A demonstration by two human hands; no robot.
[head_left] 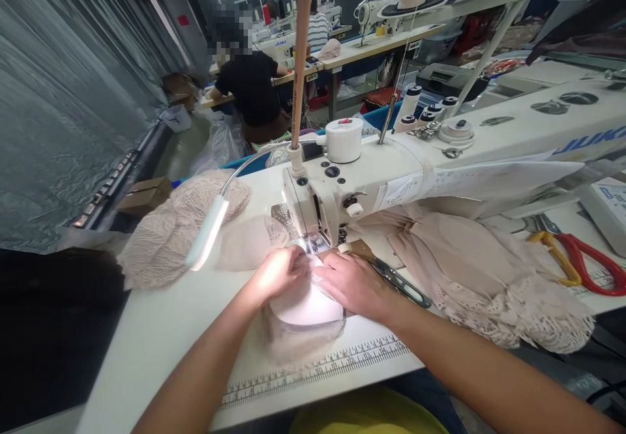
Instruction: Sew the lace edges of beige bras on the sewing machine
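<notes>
The hands are working close together at the stitching end of the sewing machine (313, 189): the left hand (280, 272) is curling its fingers and appears to be pinching the edge of a pale cloth piece (303, 307), while the right hand (349, 282) is lying palm down over its other side, fingers stretched toward the machine; whether its hidden thumb is gripping anything, I cannot tell. The cloth piece is resting on the counter (151, 349) just in front of the machine, its far edge reaching in beneath the head and its sheer near edge lying loose above the printed ruler (317, 370). Judging by this, the sewing is under way and not finished, since the piece is sitting at the stitching end with both hands guiding it; the fingers are hiding the seam, so how much is stitched is not showing. A lamp (209, 233) left of the machine is lighting the spot. Beyond the lamp, a lace pile (171, 232) is waiting or set aside, and to the machine's right a beige fabric heap (484, 264) is lying beside the snips (403, 285); neither is revealing whether it is done or left to do.
</notes>
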